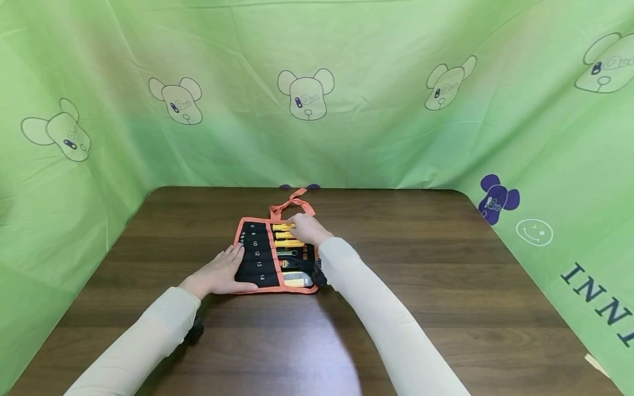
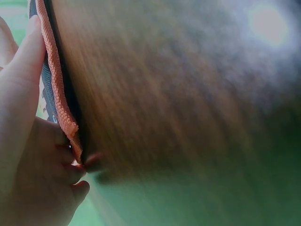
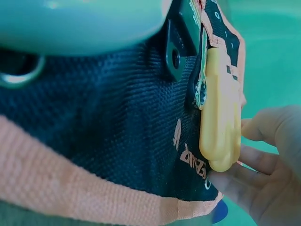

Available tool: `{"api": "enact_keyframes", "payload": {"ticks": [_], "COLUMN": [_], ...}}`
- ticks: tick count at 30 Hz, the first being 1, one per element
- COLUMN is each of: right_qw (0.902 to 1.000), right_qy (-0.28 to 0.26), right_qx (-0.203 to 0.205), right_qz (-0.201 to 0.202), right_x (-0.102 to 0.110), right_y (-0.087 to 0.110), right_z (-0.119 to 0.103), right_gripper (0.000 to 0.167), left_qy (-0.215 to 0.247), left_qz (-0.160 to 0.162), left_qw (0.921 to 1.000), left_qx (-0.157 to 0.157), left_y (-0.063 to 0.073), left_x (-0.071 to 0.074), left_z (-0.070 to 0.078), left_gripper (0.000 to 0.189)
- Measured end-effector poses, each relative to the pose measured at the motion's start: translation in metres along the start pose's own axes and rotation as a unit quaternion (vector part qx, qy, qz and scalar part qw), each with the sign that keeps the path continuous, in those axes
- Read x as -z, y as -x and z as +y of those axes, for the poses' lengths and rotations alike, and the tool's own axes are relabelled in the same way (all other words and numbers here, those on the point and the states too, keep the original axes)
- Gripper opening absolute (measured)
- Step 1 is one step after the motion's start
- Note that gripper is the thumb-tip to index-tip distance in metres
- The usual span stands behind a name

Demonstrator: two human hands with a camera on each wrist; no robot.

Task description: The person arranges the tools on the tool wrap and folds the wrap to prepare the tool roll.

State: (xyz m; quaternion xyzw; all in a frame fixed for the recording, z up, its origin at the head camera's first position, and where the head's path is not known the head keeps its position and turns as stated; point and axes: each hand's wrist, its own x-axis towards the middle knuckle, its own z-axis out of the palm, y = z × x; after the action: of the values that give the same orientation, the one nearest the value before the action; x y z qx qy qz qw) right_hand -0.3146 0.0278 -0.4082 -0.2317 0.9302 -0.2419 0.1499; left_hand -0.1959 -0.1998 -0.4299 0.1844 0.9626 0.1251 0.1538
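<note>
A black tool roll (image 1: 257, 263) with orange trim lies unrolled on the table, its left pockets printed with numbers. My left hand (image 1: 225, 272) rests spread over its left edge, thumb along the near orange border; the left wrist view shows that border (image 2: 55, 80) beside the thumb. Yellow-handled screwdrivers (image 1: 289, 243) stick out of the upper pockets, their blades hidden. At the topmost one, my right hand (image 1: 308, 228) pinches the handle between thumb and fingers. Below them sit a small wrench (image 1: 287, 253), a black tool (image 1: 292, 264) and a utility knife (image 1: 297, 279).
Orange tie straps (image 1: 292, 206) lie loose beyond the roll's far edge. The brown wooden table (image 1: 421, 275) extends around it on both sides. A green printed cloth (image 1: 371, 148) hangs behind and along the sides.
</note>
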Motion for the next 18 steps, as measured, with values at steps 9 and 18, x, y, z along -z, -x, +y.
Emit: {"api": "enact_keyframes", "payload": {"ticks": [9,18], "right_qw": [0.9970,0.9899], "right_qy": [-0.010,-0.007], "right_qx": [0.055,0.113], "right_qz": [0.054,0.086], "right_x": [0.010,0.019], "right_y": [0.013,0.046], "right_z": [0.001,0.012], "right_gripper": [0.035,0.034], "left_qy": [0.002,0.030], "left_qz": [0.003,0.021], "left_qw": [1.0000,0.9992], "left_qx": [0.004,-0.019], "left_y": [0.000,0.007], "left_x": [-0.002,0.000], "left_z": [-0.002,-0.003], "left_gripper": [0.109,0.101]}}
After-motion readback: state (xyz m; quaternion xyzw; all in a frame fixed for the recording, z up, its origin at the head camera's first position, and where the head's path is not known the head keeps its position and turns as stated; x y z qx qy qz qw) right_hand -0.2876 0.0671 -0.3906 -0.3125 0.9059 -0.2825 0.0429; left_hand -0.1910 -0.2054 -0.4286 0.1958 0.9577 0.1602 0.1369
